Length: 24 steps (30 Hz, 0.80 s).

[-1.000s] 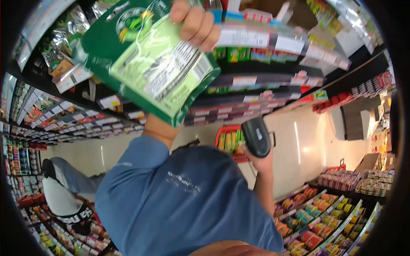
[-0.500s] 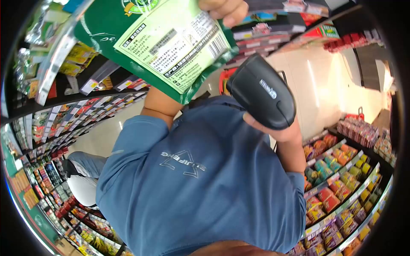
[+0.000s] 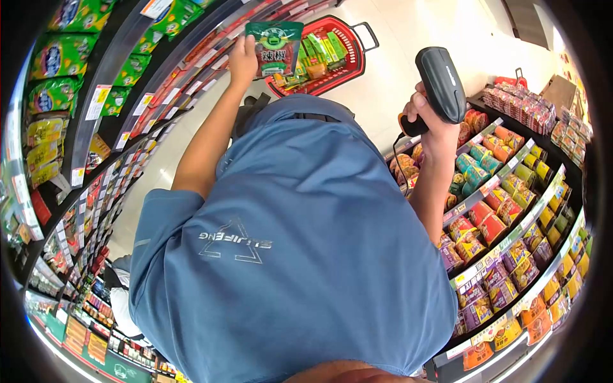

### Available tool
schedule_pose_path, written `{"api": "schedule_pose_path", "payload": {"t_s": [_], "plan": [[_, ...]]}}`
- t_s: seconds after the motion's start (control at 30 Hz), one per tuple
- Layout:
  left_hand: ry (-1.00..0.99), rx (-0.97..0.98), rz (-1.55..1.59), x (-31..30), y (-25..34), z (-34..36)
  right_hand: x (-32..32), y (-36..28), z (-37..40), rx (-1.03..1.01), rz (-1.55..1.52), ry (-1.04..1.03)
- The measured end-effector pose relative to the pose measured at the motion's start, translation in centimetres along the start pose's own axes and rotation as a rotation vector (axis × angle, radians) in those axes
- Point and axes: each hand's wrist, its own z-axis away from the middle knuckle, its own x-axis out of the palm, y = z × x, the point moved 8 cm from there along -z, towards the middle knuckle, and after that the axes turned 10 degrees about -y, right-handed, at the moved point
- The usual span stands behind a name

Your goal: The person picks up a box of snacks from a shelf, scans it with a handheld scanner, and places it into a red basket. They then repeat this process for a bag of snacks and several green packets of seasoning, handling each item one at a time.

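My left hand (image 3: 242, 62) grips the left edge of a green and red food packet (image 3: 273, 33), its printed front facing up. The packet overlaps the left part of a red basket (image 3: 359, 62) in view; whether they touch is unclear. Yellow and green packets (image 3: 315, 48) lie inside the basket. On the right, my right hand (image 3: 429, 118) is wrapped round the handle of a black barcode scanner (image 3: 442, 83), which has an orange part near the grip and a cable hanging down.
Shelves with green packets (image 3: 62, 56) and price tags line the left side. At the right stand tiered shelves of cup-shaped goods (image 3: 487, 222). Stacked packs (image 3: 518, 107) stand at the far right. Part of another person (image 3: 121, 300) shows at the lower left.
The packet has moved away from the camera toward the basket, and its front now shows instead of its back. The scanner has moved up and right. More of the basket is visible.
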Motion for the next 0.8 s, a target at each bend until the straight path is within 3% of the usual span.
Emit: {"api": "schedule_pose_path", "payload": {"t_s": [0.07, 0.2, 0.27, 0.4, 0.47, 0.6, 0.67, 0.8], "plan": [[-0.044, 0.013, -0.151, 3.5, -0.8, 0.0, -0.9, 0.0, 0.0, 0.020, 0.026, 0.006], [-0.151, 0.038, -0.088, 9.8, -0.2, -0.2, -2.2, 0.3, 0.2, 0.072, 0.071, -0.015], [-0.319, -0.044, -0.169, 12.7, -1.3, -0.4, -2.9, 0.7, 0.3, 0.076, 0.084, -0.013], [-0.345, -0.150, -0.158, 15.4, -5.4, 1.0, -3.3, 1.1, 0.6, 0.108, 0.141, -0.010], [-0.526, -0.226, -0.205, 15.8, -6.7, 1.9, -3.2, 1.4, 0.4, 0.130, 0.170, -0.025], [-0.581, -0.266, -0.078, 12.6, -6.1, 3.5, -1.5, 1.9, -0.9, 0.133, 0.158, -0.090], [-0.508, -0.223, -0.141, 9.5, -4.9, 3.8, -0.1, 2.0, -1.7, 0.119, 0.152, -0.142], [-0.289, -0.013, 0.045, 1.1, 2.4, 3.1, 3.5, 2.5, -3.6, 0.163, 0.259, -0.281]]}}
